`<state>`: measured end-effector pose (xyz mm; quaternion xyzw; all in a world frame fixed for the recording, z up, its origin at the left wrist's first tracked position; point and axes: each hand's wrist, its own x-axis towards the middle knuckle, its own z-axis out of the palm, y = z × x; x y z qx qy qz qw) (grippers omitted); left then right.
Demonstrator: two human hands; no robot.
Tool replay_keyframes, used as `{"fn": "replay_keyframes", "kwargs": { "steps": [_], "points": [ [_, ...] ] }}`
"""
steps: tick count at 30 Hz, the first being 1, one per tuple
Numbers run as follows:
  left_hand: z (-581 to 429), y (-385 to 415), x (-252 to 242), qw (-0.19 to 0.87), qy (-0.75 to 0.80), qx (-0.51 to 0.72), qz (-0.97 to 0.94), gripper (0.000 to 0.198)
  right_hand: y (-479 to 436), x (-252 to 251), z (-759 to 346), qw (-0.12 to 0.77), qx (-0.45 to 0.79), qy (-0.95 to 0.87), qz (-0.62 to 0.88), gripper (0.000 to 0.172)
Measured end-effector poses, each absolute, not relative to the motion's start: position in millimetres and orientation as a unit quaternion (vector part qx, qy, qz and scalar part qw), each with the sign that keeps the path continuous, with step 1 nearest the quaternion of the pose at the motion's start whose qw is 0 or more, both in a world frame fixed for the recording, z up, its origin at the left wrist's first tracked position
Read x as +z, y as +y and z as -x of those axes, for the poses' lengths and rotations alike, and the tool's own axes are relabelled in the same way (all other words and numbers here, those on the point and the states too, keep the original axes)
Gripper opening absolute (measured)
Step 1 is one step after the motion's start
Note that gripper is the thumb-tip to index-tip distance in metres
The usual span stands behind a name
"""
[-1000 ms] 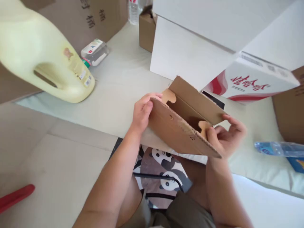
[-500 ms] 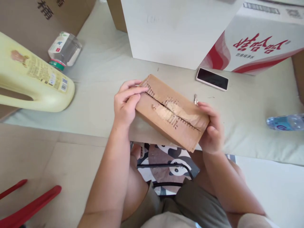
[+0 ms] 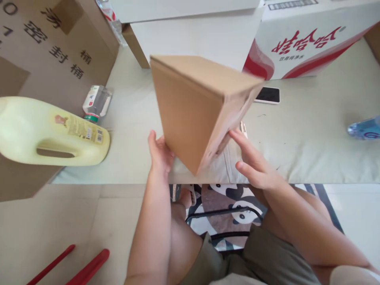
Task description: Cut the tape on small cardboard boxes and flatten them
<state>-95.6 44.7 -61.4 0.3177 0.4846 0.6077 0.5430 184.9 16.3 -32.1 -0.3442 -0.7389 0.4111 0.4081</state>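
Note:
A brown cardboard box (image 3: 187, 114) is tilted on edge above the cloth-covered table, its plain face toward me and its torn, scuffed side to the right. My left hand (image 3: 162, 154) grips its lower left edge, thumb up, with the other fingers partly hidden behind the box. On the other side my right hand (image 3: 257, 164) has its fingers stretched and apart, the fingertips at or against the scuffed side. Just behind those fingertips lies a small metal item (image 3: 243, 127), mostly covered.
A phone (image 3: 268, 95) lies by a white-and-red carton (image 3: 299, 51). White boxes (image 3: 196, 39) stand at the back. To the left are a pale yellow jug (image 3: 53, 134), a clear bottle (image 3: 99, 103) and a large carton (image 3: 59, 43). A water bottle (image 3: 365, 128) lies right.
The box has been turned up from lying nearly flat, so its scuffed face now points right. My right hand has loosened from its end. The camera view has shifted.

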Motion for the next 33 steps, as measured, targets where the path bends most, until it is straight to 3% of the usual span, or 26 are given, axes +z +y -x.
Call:
{"fn": "replay_keyframes", "kwargs": {
  "steps": [3, 8, 10, 12, 14, 16, 19, 21, 24, 28, 31, 33],
  "points": [
    [80.0, 36.9, -58.7, 0.642, 0.468, 0.453, -0.405, 0.073, 15.0, -31.2, -187.6, 0.456, 0.387, -0.705, 0.381, 0.064],
    [70.0, 33.4, -54.3, 0.695, 0.486, 0.116, -0.517, 0.050, 23.1, -32.1, -195.0, 0.506, 0.396, -0.604, 0.472, 0.039],
    [71.2, 39.8, -58.8, 0.628, 0.524, 0.174, -0.549, 0.041, 27.3, -32.6, -197.7, 0.490, 0.408, -0.595, 0.489, 0.033],
    [74.1, 49.1, -65.1, 0.496, 0.573, 0.369, -0.539, 0.040, 29.2, -31.1, -199.2, 0.470, 0.424, -0.599, 0.490, 0.032],
    [76.8, 57.9, -69.9, 0.342, 0.566, 0.554, -0.505, 0.052, 28.8, -27.5, -199.5, 0.450, 0.443, -0.618, 0.468, 0.033],
    [77.6, 63.2, -71.4, 0.259, 0.529, 0.633, -0.503, 0.062, 28.2, -23.8, -199.2, 0.422, 0.468, -0.645, 0.432, 0.035],
    [74.7, 64.4, -69.7, 0.252, 0.508, 0.633, -0.528, 0.059, 32.2, -25.3, -200.7, 0.412, 0.445, -0.649, 0.459, 0.041],
    [72.0, 63.6, -68.5, 0.255, 0.512, 0.632, -0.523, 0.056, 39.3, -32.9, -204.6, 0.383, 0.348, -0.646, 0.561, 0.037],
    [69.8, 63.4, -68.1, 0.256, 0.516, 0.637, -0.512, 0.057, 52.0, -48.9, -213.3, 0.245, 0.197, -0.667, 0.675, 0.041],
    [70.6, 64.6, -68.8, 0.266, 0.507, 0.646, -0.505, 0.055, 62.4, -60.3, -221.2, 0.126, 0.169, -0.692, 0.691, 0.060],
    [71.5, 64.6, -69.6, 0.265, 0.505, 0.640, -0.515, 0.055, 63.7, -55.4, -222.1, 0.152, 0.218, -0.672, 0.691, 0.063],
    [71.2, 64.1, -69.8, 0.262, 0.508, 0.636, -0.519, 0.055, 61.8, -46.6, -222.2, 0.242, 0.304, -0.640, 0.663, 0.051]
  ]
}}
